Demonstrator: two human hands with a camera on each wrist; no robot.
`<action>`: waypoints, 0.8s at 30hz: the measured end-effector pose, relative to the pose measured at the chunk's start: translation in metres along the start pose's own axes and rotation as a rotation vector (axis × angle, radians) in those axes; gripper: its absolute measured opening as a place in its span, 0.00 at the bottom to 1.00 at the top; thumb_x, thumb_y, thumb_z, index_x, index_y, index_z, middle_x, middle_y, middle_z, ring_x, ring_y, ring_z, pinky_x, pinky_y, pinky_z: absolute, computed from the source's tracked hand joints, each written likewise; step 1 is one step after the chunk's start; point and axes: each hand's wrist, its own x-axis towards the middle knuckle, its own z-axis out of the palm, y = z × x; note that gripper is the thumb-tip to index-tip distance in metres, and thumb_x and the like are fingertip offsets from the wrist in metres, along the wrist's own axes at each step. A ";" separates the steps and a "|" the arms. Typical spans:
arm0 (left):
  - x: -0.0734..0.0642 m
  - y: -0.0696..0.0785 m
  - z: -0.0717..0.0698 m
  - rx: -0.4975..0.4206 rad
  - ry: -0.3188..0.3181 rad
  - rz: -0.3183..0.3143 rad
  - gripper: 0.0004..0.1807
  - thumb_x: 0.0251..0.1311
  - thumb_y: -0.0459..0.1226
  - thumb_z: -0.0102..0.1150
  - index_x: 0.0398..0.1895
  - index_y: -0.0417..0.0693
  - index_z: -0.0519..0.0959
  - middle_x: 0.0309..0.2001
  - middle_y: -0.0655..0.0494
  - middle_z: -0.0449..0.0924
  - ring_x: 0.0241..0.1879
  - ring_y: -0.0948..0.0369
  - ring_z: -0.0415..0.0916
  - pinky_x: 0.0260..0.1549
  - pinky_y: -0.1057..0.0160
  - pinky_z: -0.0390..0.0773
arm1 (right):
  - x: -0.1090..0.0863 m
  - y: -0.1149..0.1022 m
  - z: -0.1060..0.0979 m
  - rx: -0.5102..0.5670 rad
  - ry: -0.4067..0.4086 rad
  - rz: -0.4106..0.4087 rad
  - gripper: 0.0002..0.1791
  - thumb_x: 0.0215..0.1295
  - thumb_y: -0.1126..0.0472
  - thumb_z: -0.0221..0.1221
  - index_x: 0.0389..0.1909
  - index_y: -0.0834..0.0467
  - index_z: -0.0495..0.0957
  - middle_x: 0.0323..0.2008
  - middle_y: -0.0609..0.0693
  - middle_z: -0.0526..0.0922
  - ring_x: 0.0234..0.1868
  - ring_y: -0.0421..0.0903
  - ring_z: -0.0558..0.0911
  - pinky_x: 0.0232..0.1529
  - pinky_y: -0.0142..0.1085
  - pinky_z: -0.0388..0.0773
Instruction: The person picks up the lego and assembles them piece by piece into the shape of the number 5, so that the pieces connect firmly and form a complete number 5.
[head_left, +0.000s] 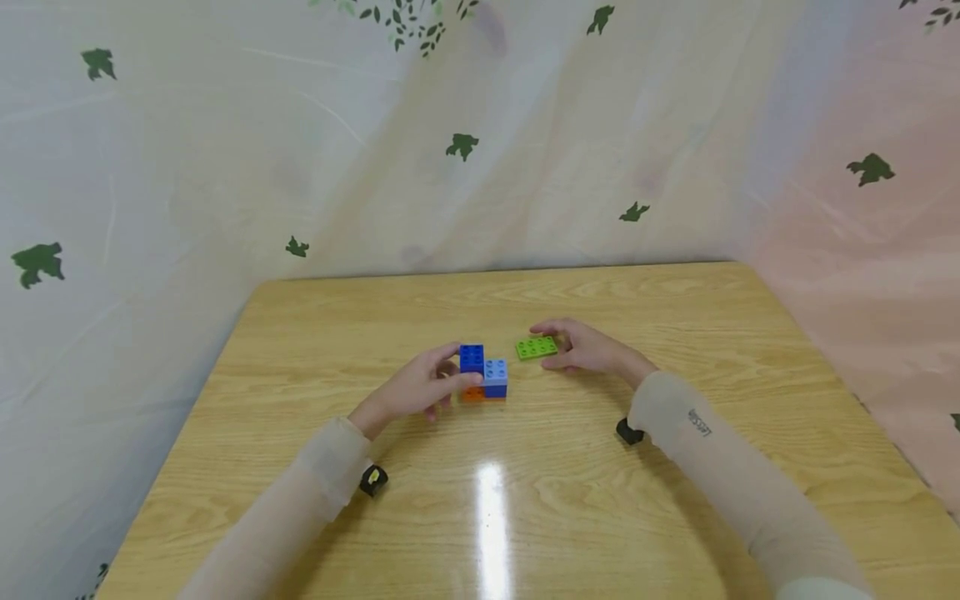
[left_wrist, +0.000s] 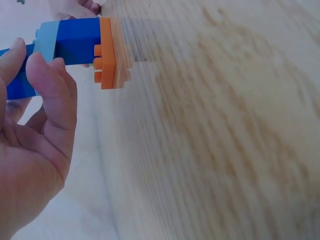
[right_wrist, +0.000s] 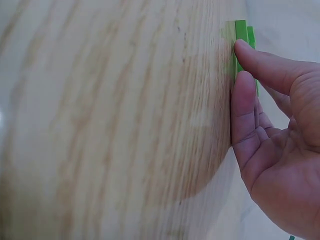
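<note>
Near the middle of the table stands a stack of toy building bricks. It has a dark blue brick [head_left: 472,357] at its upper left, a light blue brick [head_left: 496,370] beside it, a blue brick [left_wrist: 77,41] under the light blue one, and a flat orange brick [left_wrist: 108,55] at the base. My left hand [head_left: 420,383] grips the dark blue brick from the left, thumb on its near side. To the right lies a flat, studded green brick [head_left: 536,348]. Thumb and fingers of my right hand [head_left: 588,346] lie around its right end; the fingertips' far contact is partly hidden.
The wooden table [head_left: 450,517] reaches back to a pale curtain [head_left: 375,167] printed with dark green birds and leaves. Small black wrist devices sit under the left sleeve [head_left: 300,483] and the right sleeve [head_left: 720,450].
</note>
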 end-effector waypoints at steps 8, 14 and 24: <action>0.001 -0.001 -0.001 -0.006 0.003 -0.007 0.40 0.67 0.57 0.62 0.77 0.57 0.61 0.44 0.44 0.80 0.25 0.51 0.75 0.16 0.56 0.80 | 0.003 0.001 0.000 -0.013 0.018 0.027 0.34 0.67 0.64 0.67 0.72 0.60 0.67 0.63 0.62 0.68 0.28 0.46 0.73 0.27 0.33 0.75; 0.000 -0.001 -0.001 -0.002 0.009 -0.014 0.41 0.67 0.58 0.62 0.78 0.57 0.60 0.44 0.44 0.80 0.26 0.51 0.75 0.17 0.56 0.81 | 0.002 0.000 0.002 -0.037 0.028 0.033 0.32 0.67 0.63 0.67 0.70 0.59 0.70 0.60 0.61 0.70 0.31 0.47 0.74 0.29 0.33 0.77; 0.000 -0.001 -0.001 0.005 0.003 -0.018 0.46 0.67 0.58 0.61 0.80 0.49 0.55 0.45 0.44 0.80 0.27 0.49 0.76 0.19 0.51 0.82 | 0.004 -0.001 0.002 -0.070 0.025 0.019 0.29 0.68 0.63 0.66 0.68 0.62 0.72 0.61 0.58 0.76 0.29 0.46 0.76 0.30 0.33 0.78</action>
